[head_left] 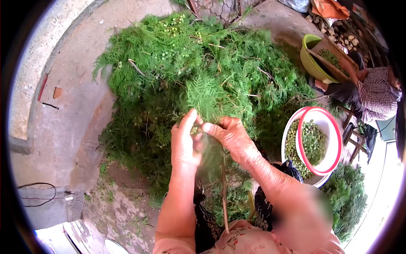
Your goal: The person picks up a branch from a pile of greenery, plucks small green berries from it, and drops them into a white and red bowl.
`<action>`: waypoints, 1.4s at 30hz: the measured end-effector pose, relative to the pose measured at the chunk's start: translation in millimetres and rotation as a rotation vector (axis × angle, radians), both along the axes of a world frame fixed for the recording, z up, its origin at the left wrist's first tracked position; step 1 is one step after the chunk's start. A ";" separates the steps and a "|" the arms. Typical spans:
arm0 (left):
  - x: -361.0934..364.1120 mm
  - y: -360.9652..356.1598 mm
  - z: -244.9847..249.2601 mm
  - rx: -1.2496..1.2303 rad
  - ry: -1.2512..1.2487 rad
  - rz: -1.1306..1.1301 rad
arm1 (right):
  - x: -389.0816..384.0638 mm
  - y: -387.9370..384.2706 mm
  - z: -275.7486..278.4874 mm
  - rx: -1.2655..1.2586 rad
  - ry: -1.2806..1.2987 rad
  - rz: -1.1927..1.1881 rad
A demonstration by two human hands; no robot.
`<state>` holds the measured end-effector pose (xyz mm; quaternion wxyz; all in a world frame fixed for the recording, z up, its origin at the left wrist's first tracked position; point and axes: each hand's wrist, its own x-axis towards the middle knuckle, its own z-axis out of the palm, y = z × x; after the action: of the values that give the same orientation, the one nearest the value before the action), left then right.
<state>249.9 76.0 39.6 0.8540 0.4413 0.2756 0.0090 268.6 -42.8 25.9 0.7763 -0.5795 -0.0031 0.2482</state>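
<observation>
1. We see the left hand [185,144] and the right hand [231,137] meeting at the middle of the view, both raised in front of the person's lap.
2. Both hands are grasping one feathery green sprig [206,98]. The left hand's fingers are curled about it, and its thumb points up along it.
3. The right hand pinches the same spot with thumb and forefinger, its other fingers folded behind. The two hands touch at the fingertips.
4. Between the fingertips we make out a small cluster of green fruits [195,129], partly hidden by the fingers.
5. The sprig fans upward above the hands, and its thin bare stalk [223,194] runs down from them toward the person's patterned clothing [241,242].
6. Behind the hands, a large pile of the same feathery greenery [169,63] lies spread over the concrete ground [72,110], with small round green fruits showing near its far edge.
7. Just to the right of the right forearm stands a white bowl with a red rim [339,144], holding picked green fruits [312,142].
8. At the upper right, well apart, another person in a striped sleeve [376,95] sits beside a green basin [311,63].
9. A dark cable [40,194] lies on the ground at the lower left.
</observation>
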 end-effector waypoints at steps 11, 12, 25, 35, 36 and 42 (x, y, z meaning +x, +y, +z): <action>-2.8 -7.6 -5.1 -0.087 -0.127 0.026 | -5.3 11.9 -2.7 -0.056 -0.028 -0.160; -2.7 -9.9 -6.0 -0.130 -0.139 0.043 | -6.9 13.5 -2.2 0.057 0.002 -0.226; 5.8 14.4 -11.3 -0.602 -0.404 0.137 | 26.7 9.1 -38.0 0.046 0.044 -0.261; 0.0 -16.7 -14.4 -0.062 -0.416 0.115 | -1.9 19.6 -23.8 0.678 0.394 -0.220; -2.9 -25.5 -11.9 0.088 -0.408 0.081 | -4.7 17.3 -18.8 0.644 0.388 -0.184; -6.5 -46.3 -22.1 0.657 -0.583 -0.064 | -10.9 -1.1 -5.7 0.603 0.380 -0.196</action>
<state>243.5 29.7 17.5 0.7100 0.6769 -0.0081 0.1937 257.7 -43.8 20.2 0.9189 -0.2660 0.1237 0.2637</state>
